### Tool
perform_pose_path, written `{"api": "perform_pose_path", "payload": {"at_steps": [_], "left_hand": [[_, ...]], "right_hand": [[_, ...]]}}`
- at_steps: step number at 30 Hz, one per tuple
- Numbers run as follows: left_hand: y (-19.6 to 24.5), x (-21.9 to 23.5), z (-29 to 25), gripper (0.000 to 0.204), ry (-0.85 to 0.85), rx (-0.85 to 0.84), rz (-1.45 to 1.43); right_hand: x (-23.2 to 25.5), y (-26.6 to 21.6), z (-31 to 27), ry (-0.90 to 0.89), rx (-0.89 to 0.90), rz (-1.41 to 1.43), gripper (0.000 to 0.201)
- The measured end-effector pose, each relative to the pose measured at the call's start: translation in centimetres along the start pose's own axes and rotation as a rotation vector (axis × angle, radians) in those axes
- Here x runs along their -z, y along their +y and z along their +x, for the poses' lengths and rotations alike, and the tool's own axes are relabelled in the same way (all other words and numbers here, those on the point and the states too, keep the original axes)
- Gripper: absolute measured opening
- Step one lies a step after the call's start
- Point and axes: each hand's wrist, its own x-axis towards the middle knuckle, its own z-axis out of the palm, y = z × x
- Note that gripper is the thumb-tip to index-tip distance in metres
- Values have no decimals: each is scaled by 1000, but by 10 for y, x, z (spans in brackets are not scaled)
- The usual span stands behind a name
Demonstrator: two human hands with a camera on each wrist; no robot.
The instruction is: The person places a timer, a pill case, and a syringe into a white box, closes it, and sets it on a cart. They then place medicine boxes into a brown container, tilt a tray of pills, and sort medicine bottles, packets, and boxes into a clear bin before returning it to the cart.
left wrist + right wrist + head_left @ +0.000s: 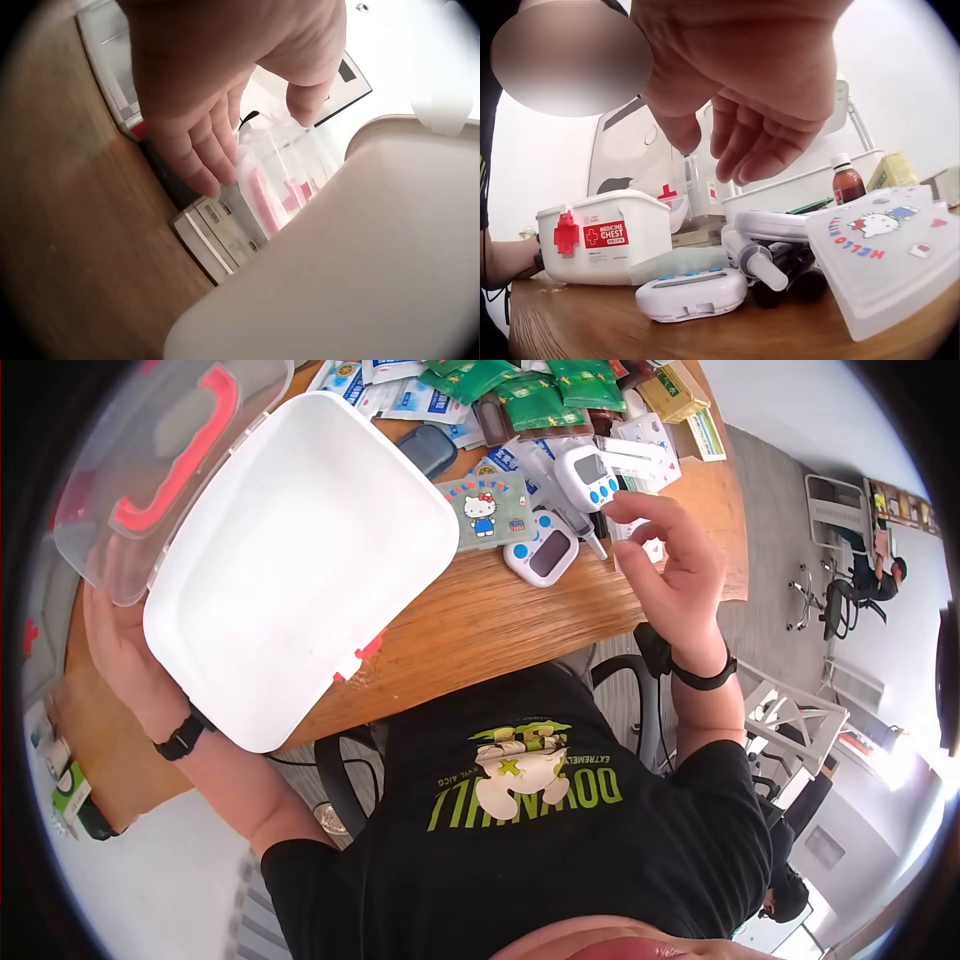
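Note:
An empty white medicine chest (300, 560) stands with its clear lid (170, 470) swung back on the table's left side. My left hand (125, 645) is behind the box at its hinge side, fingers extended near the lid; in the left wrist view the hand (232, 82) hangs beside the box wall (360, 255). My right hand (675, 560) hovers with bent fingers and nothing held, just right of a white device with a screen (585, 475). A second such device (543, 548) lies beside a Hello Kitty case (487, 510).
Green packets (540, 395), blue-white sachets (425, 402) and a yellow box (672, 392) are heaped at the table's back. A syringe (585, 525) lies by the devices. A brown bottle (847, 180) stands behind the heap. A chair (640, 700) is at the table's front edge.

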Motion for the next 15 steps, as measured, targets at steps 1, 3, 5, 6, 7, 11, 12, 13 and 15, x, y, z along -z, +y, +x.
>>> {"api": "perform_pose_path", "payload": {"at_steps": [1, 3, 5, 6, 7, 11, 12, 13, 15], "left_hand": [[-1, -1, -1, 52, -17, -16, 29], [-13, 10, -2, 53, -51, -1, -34], [-24, 20, -3, 54, -88, 29, -57], [-28, 24, -2, 55, -111, 50, -50], [-30, 26, -1, 55, -135, 70, -43], [-29, 25, 0, 56, -165, 79, -120], [-28, 27, 1, 56, -166, 83, -137], [-28, 28, 3, 56, -172, 87, -157], [-29, 28, 3, 58, -131, 110, -150]], "right_hand": [[-2, -2, 5, -15, 11, -18, 36], [-6, -12, 21, -103, 125, -178, 36], [-17, -8, 36, -171, 282, -281, 42], [-22, -10, 41, -203, 322, -331, 44], [-27, -14, 46, -235, 362, -381, 45], [-42, -21, 57, -312, 464, -523, 50], [-45, -22, 58, -314, 472, -542, 47], [-48, -22, 59, -313, 475, -565, 45], [-52, -20, 57, -315, 482, -595, 41]]}}
